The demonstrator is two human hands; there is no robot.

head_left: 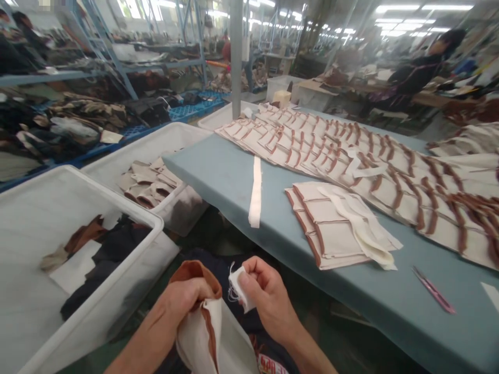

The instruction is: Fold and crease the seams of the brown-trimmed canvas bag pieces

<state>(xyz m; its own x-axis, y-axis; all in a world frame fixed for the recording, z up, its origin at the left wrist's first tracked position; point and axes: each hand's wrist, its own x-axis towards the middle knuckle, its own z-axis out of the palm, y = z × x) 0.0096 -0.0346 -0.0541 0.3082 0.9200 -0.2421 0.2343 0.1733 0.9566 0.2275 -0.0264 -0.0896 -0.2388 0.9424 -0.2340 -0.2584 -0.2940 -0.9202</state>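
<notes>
My left hand (pixel 187 297) is closed on the brown-edged opening of a cream fabric piece (pixel 230 340), which hangs down over my lap. A brown seam runs along its front. Close by on the right, my right hand (pixel 265 293) pinches a small folded white cloth strip (pixel 238 291) with loose threads at its end. The strip and the cream piece look apart. On the table in front lie a small stack of cream pieces with brown edges (pixel 312 223), a pale strip (pixel 362 234) across it, and another white strip (pixel 255 195).
The blue-green table (pixel 210 161) holds long overlapping rows of cream pieces (pixel 312 137). Pink-handled thread snips (pixel 434 292) lie near its right edge. White bins (pixel 156 223) with fabric stand at the left. A person (pixel 413 78) sits at the far right.
</notes>
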